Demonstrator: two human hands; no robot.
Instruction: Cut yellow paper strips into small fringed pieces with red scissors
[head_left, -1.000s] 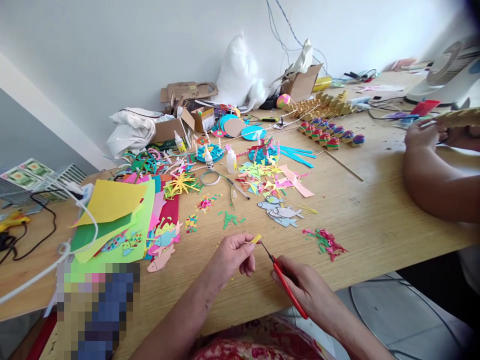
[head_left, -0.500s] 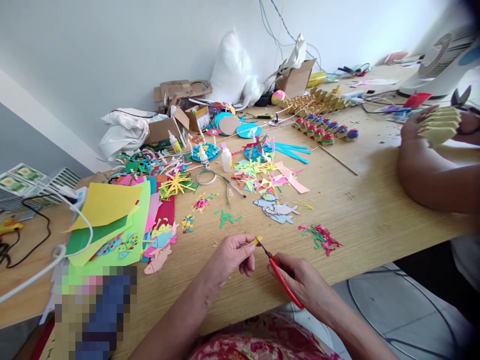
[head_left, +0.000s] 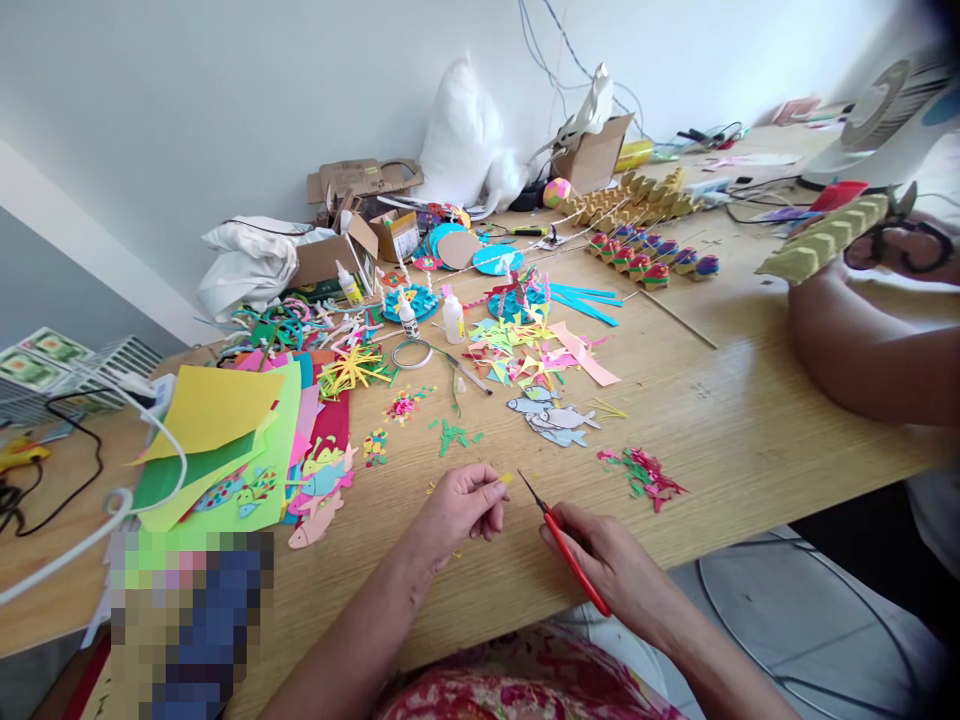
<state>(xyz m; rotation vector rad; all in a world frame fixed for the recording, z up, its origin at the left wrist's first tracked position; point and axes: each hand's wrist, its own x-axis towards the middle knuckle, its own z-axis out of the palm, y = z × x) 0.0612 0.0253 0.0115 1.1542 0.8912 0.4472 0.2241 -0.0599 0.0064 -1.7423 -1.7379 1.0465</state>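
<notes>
Between the thumb and fingers of my left hand (head_left: 469,508) is pinched a small piece of yellow paper (head_left: 506,478). My right hand (head_left: 600,560) grips red-handled scissors (head_left: 566,555), their thin dark blades pointing up and left, just apart from the paper. Tiny yellow scraps (head_left: 456,553) lie on the table close to my left hand. Beyond my hands are small green paper pieces (head_left: 452,437), grey-blue paper fish (head_left: 556,418), and a pile of red and green snippets (head_left: 649,478).
Coloured paper sheets (head_left: 217,415) and paper fish (head_left: 322,490) lie at left. Glue bottles (head_left: 453,318), a tape roll (head_left: 412,354) and paper scraps (head_left: 525,350) stand farther back. At right, a co-worker's arm (head_left: 855,340) rests on the table beside an egg carton piece (head_left: 825,240).
The scissors have come away from the yellow paper, which now looks shorter in my left hand. At right, the co-worker's egg carton piece has turned and shifted left.
</notes>
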